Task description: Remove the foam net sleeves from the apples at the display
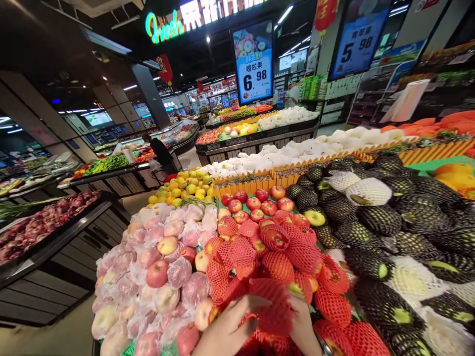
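Both my hands are at the bottom edge, over a pile of apples in red foam nets (pixel 282 257). My left hand (pixel 228 329) and my right hand (pixel 302 324) together grip one red foam net (pixel 270 306), fingers pinched on its edges. What the net holds is hidden. To the left lies a heap of apples in pink-white wraps (pixel 159 272). Bare red apples (pixel 260 202) sit behind the netted pile.
Fruit in black nets (pixel 389 232) fills the right side, with white-netted fruit (pixel 367 190) among it. Yellow fruit (pixel 185 188) lies further back. Price signs (pixel 254 62) hang above. A dark display counter (pixel 48 247) stands left across an aisle. A person (pixel 161 153) bends far off.
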Motion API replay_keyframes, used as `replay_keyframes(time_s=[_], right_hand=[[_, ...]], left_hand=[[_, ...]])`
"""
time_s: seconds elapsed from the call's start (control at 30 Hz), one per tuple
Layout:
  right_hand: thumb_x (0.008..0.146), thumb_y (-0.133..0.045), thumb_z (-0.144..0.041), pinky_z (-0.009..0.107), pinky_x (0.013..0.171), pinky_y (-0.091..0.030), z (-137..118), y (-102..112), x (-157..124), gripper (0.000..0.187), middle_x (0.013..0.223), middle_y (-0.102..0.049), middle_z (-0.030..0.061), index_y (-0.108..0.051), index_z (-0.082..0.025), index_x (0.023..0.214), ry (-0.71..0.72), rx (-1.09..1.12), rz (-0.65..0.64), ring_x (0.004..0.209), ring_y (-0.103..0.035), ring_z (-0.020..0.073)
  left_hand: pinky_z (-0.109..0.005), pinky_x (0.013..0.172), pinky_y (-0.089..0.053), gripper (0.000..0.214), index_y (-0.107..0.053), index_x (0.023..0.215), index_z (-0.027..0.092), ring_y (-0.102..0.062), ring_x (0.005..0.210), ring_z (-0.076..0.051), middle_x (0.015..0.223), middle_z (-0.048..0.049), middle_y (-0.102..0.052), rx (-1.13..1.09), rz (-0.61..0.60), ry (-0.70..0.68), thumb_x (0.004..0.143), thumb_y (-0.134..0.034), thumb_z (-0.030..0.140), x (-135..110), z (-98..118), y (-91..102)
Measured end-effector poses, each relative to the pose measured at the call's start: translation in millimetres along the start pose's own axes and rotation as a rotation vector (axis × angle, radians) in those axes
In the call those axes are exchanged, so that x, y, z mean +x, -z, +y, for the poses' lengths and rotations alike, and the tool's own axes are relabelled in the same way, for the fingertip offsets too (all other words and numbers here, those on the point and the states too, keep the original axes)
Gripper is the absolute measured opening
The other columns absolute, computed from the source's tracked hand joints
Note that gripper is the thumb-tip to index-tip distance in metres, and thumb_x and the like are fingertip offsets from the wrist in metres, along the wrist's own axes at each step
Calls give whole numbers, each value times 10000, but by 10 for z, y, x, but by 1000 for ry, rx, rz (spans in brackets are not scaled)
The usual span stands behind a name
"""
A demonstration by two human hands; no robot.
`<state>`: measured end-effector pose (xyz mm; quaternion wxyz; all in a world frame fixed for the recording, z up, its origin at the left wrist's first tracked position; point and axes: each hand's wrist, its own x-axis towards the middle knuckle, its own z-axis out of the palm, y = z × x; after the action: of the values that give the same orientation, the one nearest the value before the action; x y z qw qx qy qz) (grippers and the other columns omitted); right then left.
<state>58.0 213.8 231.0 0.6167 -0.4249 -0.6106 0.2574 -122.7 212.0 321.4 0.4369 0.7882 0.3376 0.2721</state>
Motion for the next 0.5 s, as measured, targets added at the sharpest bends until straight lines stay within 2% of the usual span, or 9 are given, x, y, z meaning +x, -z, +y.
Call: replay_keyframes(time_s=[0.1, 0.13, 0.2, 0.23, 0.27, 0.33, 0.4, 0.5], right_hand=[[882, -531, -346, 294, 486, -545, 136, 106, -22, 240, 639, -679, 40, -699, -257, 737, -5, -24, 86, 548, -637, 223], [866, -551, -357, 309, 519, -569, 196, 149, -44, 202, 700, -704, 55, -726, -261, 837, -15, -35, 110, 602, -663, 241], [818, -613, -383, 332, 565, -596, 330, 249, -107, 220, 753, -719, 73, -733, -261, 956, -63, -57, 155, 672, -687, 265], [792, -648, -395, 336, 572, -601, 395, 305, -143, 238, 749, -719, 75, -731, -257, 967, -100, -67, 183, 685, -692, 271], [766, -680, -408, 334, 568, -604, 452, 362, -180, 250, 738, -718, 76, -729, -253, 956, -138, -71, 212, 692, -697, 275], [722, -727, -436, 325, 540, -604, 523, 477, -242, 268, 715, -721, 77, -722, -246, 912, -204, -60, 274, 681, -705, 277], [683, -766, -451, 321, 514, -605, 525, 585, -289, 292, 688, -722, 74, -714, -243, 880, -243, -37, 319, 656, -709, 279], [648, -818, -425, 348, 553, -628, 434, 722, -367, 341, 694, -732, 68, -705, -240, 912, -306, -27, 369, 656, -722, 285]], left_hand=[[-328, 890, -562, 421, -680, 1223, 298, -706, 922, -212, 994, -42, -759, 155, -214, -148, 869, -555, 106, 258, 226, 357], [-327, 877, -562, 384, -672, 1228, 297, -706, 900, -209, 966, -36, -756, 224, -217, -149, 891, -560, 150, 393, 233, 494], [-313, 829, -559, 348, -617, 1277, 276, -696, 835, -187, 928, -23, -738, 435, -110, -40, 952, -495, 244, 781, 119, 751], [-321, 847, -547, 372, -564, 1325, 259, -686, 848, -184, 927, -20, -726, 587, -52, 40, 981, -423, 256, 1032, 0, 856], [-335, 875, -533, 400, -515, 1362, 230, -673, 894, -186, 971, -32, -718, 783, -60, 99, 992, -364, 236, 1306, -153, 936], [-431, 1006, -451, 415, -519, 1347, 138, -588, 1141, -260, 1208, -140, -656, 911, -88, 133, 941, -436, 160, 1859, -520, 1015], [-491, 1064, -384, 355, -598, 1242, 124, -509, 1247, -305, 1289, -173, -608, 996, -191, 145, 891, -552, 152, 2318, -892, 1004], [-541, 1076, -368, 304, -632, 1160, 169, -516, 1248, -289, 1287, -107, -608, 1101, -361, 146, 884, -651, 295, 2734, -1313, 927]])
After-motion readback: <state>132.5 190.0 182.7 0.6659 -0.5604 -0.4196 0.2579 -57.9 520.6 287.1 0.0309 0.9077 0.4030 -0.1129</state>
